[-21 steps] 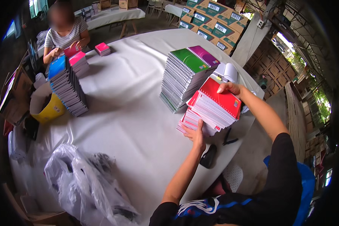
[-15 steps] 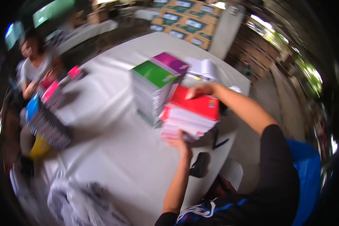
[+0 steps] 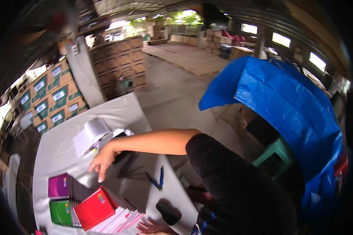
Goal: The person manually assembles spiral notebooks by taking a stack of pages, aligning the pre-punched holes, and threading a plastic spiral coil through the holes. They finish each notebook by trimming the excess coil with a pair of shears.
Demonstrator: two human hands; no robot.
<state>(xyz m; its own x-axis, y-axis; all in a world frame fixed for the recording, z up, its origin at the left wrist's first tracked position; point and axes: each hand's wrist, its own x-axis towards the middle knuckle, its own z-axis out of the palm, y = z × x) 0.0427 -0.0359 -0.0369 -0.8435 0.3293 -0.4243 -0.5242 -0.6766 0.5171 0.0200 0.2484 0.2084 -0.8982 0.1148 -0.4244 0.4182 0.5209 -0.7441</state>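
Note:
A stack of red-covered spiral notebooks (image 3: 96, 208) leans fanned out on the table, its page edges toward me. My left hand (image 3: 155, 228), partly cut off by the lower edge, lies beside those pages with fingers spread; whether it touches them I cannot tell. Above the table, my right hand (image 3: 105, 156) reaches across with its fingers stretched downward and nothing in them. Against the red stack stand notebooks with a green cover (image 3: 60, 212) and a purple cover (image 3: 59, 186). An open white notepad (image 3: 94, 133) lies just beyond my right hand.
Blue-handled pliers (image 3: 160, 181) and a black rounded object (image 3: 168, 213) lie near the edge of the white-covered table (image 3: 47, 156). A concrete post (image 3: 84, 72) rises behind, near stacked cartons (image 3: 53, 96). To the right are a blue tarp (image 3: 278, 94) and a green stool (image 3: 276, 154).
The view has swung to the right. My right hand has let go of the red notebooks and lifted off; my left hand is now spread beside them. The stack rests by the green and purple ones.

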